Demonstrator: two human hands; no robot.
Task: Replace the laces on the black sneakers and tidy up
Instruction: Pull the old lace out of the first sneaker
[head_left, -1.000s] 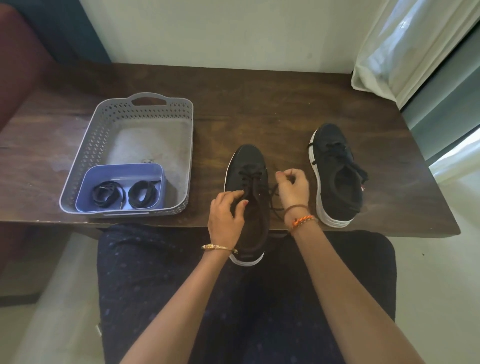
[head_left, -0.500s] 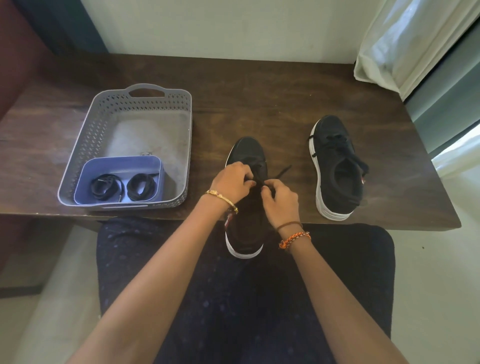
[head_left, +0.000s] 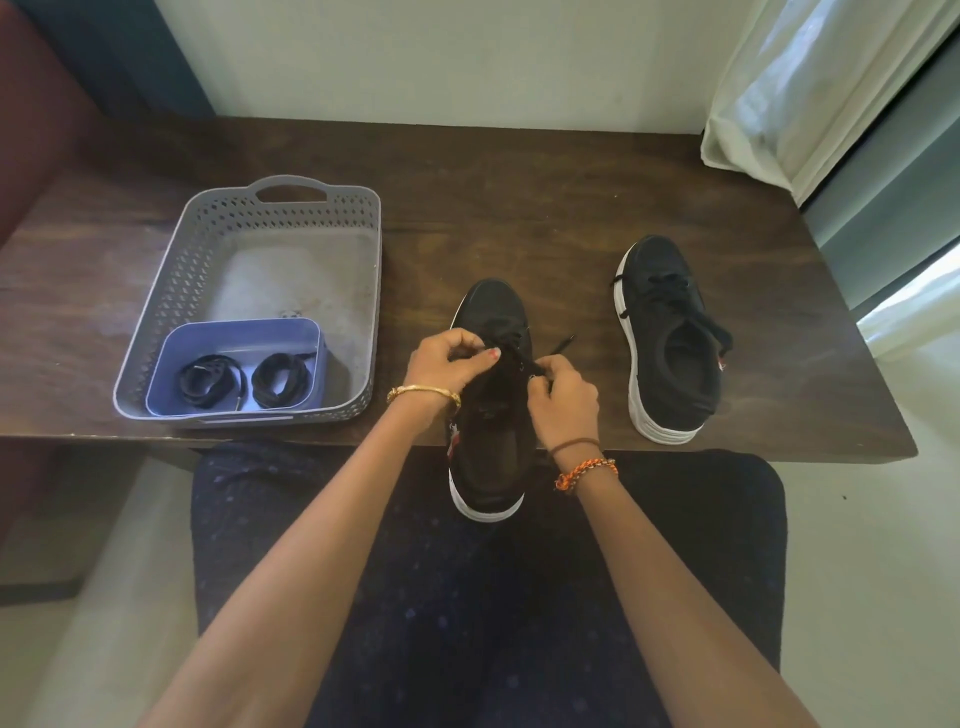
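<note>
- Sneakers, black with white soles: the near sneaker (head_left: 491, 415) lies at the front edge of the wooden table (head_left: 519, 197), its heel overhanging toward the person's lap; the second sneaker (head_left: 670, 343) stands to its right, well apart, fully laced.
- Left hand (head_left: 449, 361) sits over the near sneaker's lacing, fingers curled and pinching the black lace (head_left: 519, 353).
- Right hand (head_left: 566, 400) is just beside it, fingers curled round the same lace; a free lace end (head_left: 563, 343) sticks out beyond it toward the second sneaker.
- Grey basket (head_left: 156, 332) stands on the table's left part.
- Blue tray (head_left: 311, 332) sits in the basket's near corner, holding two coiled black laces (head_left: 239, 379) side by side.
</note>
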